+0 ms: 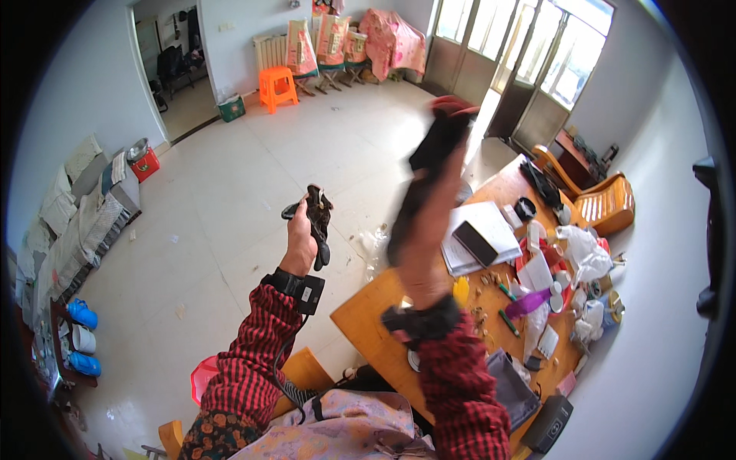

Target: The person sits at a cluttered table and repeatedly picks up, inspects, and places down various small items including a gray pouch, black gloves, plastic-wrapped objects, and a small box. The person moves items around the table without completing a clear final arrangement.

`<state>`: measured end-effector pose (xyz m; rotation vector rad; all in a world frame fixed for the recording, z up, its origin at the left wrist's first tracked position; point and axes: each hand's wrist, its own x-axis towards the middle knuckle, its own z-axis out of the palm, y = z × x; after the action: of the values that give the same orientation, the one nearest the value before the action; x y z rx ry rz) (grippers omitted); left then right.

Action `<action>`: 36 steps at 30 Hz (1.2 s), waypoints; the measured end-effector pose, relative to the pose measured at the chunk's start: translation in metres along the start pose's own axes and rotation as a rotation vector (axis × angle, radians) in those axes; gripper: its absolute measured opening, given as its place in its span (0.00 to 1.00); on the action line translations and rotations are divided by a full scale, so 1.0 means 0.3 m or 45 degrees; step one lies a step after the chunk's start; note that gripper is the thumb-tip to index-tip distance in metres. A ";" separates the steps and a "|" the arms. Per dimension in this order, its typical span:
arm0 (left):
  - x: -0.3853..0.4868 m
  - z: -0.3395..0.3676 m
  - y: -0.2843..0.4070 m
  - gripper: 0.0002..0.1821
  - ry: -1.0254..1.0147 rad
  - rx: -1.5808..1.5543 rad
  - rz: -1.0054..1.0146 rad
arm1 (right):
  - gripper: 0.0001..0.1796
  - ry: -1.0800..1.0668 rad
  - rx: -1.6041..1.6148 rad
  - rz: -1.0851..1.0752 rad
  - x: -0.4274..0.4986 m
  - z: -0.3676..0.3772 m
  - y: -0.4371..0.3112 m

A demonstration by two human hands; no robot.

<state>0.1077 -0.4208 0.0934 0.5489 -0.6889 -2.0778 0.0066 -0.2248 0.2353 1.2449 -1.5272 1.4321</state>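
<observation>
My left hand (299, 237) is held out over the tiled floor. It grips a crumpled black item (319, 221) that looks like a glove, with finger-like ends hanging below. Raised beside the table, my right hand (434, 236) is blurred by motion. A soft black item (438, 138) with a red part at its top goes along with that hand; the blur hides its exact kind and how the fingers lie on it. Both wrists wear black straps, and a small black box (309, 294) with a cable sits at the left one.
Right of me stands a wooden table (368, 313) with a phone (475, 243) on papers, a purple object (529, 303), plastic bags (583, 253) and a grey tray (512, 391). A wooden chair (606, 204) is beyond it. An orange stool (278, 89) stands at the far wall.
</observation>
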 end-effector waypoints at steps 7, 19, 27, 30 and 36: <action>0.049 -0.205 0.492 0.22 -0.278 0.000 0.346 | 0.13 -1.104 -0.243 0.833 -0.499 0.411 0.154; 0.092 -0.662 0.271 0.24 0.631 0.158 0.289 | 0.42 -0.006 0.137 -0.114 0.061 0.590 -0.158; 0.163 -0.608 0.688 0.28 0.451 0.141 0.606 | 0.17 -1.365 -0.035 1.108 -0.821 0.640 0.023; 0.189 -0.856 0.633 0.31 0.917 0.557 0.758 | 0.16 -0.568 0.183 0.827 -0.527 0.615 0.091; 0.034 -0.862 0.210 0.27 0.871 0.391 0.242 | 0.36 0.008 0.170 0.064 -0.181 0.606 -0.049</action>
<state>0.2952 -0.5296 -0.0614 1.2393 -0.6140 -1.4695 0.0592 -0.3922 0.1615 1.2872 -1.4885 1.5911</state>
